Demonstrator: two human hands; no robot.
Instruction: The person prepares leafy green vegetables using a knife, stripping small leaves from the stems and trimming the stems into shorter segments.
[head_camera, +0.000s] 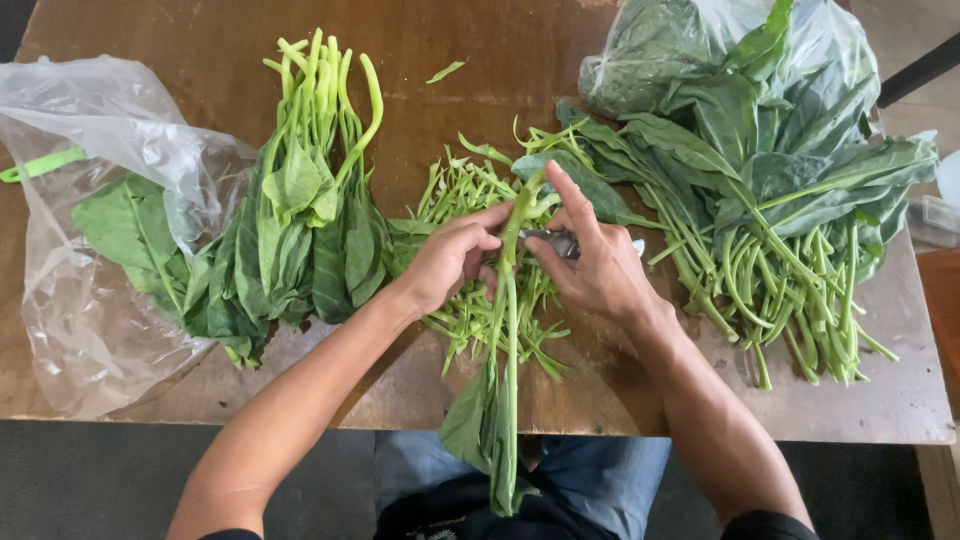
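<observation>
My left hand (452, 255) grips a long green leafy stalk (508, 330) near its top; the stalk hangs over the table's front edge toward my lap. My right hand (598, 262) holds a small metal blade (556, 240) against the same stalk, index finger stretched up along it. Under both hands lies a heap of trimmed thin green stems (470, 290).
A bundle of trimmed leafy greens (300, 230) lies left of my hands, partly on a clear plastic bag (90, 220). A big pile of untrimmed greens (770, 220) spills from another plastic bag (700, 40) at right. All rest on a worn brown wooden table (480, 60).
</observation>
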